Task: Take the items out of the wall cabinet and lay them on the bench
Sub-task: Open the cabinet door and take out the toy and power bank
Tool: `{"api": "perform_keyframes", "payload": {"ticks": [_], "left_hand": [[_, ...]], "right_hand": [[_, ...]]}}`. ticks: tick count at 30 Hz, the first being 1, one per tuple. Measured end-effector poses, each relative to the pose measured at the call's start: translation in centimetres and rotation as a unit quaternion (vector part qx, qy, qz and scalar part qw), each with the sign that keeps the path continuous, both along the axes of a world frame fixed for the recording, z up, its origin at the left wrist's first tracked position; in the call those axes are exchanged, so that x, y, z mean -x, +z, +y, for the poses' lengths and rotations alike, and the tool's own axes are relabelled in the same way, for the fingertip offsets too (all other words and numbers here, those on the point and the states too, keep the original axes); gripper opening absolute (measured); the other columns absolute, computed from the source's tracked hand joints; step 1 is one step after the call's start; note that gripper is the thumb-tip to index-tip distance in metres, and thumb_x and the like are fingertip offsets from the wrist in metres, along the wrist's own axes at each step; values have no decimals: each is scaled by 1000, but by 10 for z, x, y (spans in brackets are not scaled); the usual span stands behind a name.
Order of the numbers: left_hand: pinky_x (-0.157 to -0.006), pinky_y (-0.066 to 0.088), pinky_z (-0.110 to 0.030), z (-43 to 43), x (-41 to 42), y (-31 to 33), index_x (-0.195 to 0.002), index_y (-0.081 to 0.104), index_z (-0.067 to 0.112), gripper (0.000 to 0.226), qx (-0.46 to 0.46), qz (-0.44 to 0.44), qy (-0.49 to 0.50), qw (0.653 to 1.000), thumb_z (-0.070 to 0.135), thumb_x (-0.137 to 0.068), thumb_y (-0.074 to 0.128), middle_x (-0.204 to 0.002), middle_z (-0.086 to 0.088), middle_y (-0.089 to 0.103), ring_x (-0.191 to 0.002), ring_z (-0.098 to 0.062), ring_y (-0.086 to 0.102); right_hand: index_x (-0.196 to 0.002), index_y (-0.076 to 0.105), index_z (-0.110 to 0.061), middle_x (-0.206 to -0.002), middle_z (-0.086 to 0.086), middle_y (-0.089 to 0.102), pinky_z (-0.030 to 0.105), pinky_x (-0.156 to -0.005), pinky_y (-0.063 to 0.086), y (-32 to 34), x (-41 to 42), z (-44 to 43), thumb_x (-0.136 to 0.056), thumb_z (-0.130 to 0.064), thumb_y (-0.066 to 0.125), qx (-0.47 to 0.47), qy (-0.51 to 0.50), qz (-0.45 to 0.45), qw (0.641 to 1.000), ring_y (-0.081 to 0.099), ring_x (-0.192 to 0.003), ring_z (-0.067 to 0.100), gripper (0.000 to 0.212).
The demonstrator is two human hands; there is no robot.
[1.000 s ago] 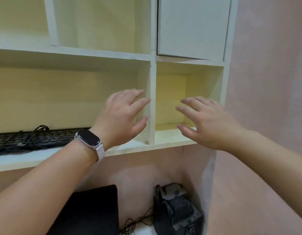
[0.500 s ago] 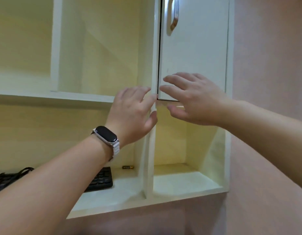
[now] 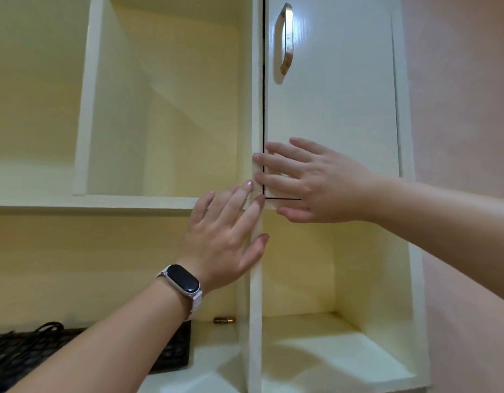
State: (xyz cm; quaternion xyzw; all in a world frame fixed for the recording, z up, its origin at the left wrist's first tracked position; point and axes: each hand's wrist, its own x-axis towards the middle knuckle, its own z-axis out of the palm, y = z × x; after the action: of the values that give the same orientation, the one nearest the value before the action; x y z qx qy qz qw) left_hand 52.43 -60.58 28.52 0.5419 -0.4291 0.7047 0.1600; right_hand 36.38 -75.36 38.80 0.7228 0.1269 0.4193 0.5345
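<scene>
L hand (image 3: 225, 236) + R hand (image 3: 316, 182) risen to door (image 3: 330, 95) corner — fingers spread, empty | 1 kbd (image 3: 174, 355), 1 battery (image 3: 224, 320)

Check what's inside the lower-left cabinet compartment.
A black keyboard with a tangled cable on it, and a small battery by the divider. The left forearm covers the keyboard's middle.

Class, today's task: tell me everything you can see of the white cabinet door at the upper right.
The white cabinet door is a tall, flat panel, glossy with a faint grain like painted wood. It appears closed over the upper right compartment of the wall cabinet; a thin dark gap lines its left and bottom edges. A curved silver metal handle stands vertically near its left edge. The right hand, fingers straight, lies over its lower left corner; contact cannot be confirmed.
</scene>
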Motion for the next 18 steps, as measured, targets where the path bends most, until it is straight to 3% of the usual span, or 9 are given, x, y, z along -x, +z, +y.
{"api": "perform_keyframes", "payload": {"ticks": [6,9,12,18], "left_hand": [[-107,29,-46,-1,-4,-1,-137,55,15,57,8,-23,7,1000,48,-92,44,-145,-10,50,-128,-27,49],[-108,27,-46,-1,-2,-1,-138,53,15,57,4,-17,15,1000,48,-93,43,-146,-11,48,-128,-28,49],[-109,27,-47,0,0,-2,-139,52,15,56,-3,-7,15,1000,47,-93,44,-148,-11,45,-130,-29,48],[-106,30,-49,3,2,-1,-137,52,14,55,-14,-1,17,1000,46,-93,46,-145,-12,48,-129,-30,50]], "right_hand": [[-117,58,-14,-135,13,54,53,-115,25,13,2,0,-93,-53,46,56,14,14,998,36,-139,34,48],[-102,59,-12,-111,13,62,50,-111,31,20,5,12,-95,-44,41,104,38,8,994,52,-118,36,37],[-95,60,-13,-96,10,62,48,-104,38,25,7,22,-92,-39,40,127,46,19,991,55,-98,35,32],[-89,64,-14,-98,7,62,47,-103,37,32,30,27,-87,-39,42,148,32,43,988,53,-97,33,33]]}}
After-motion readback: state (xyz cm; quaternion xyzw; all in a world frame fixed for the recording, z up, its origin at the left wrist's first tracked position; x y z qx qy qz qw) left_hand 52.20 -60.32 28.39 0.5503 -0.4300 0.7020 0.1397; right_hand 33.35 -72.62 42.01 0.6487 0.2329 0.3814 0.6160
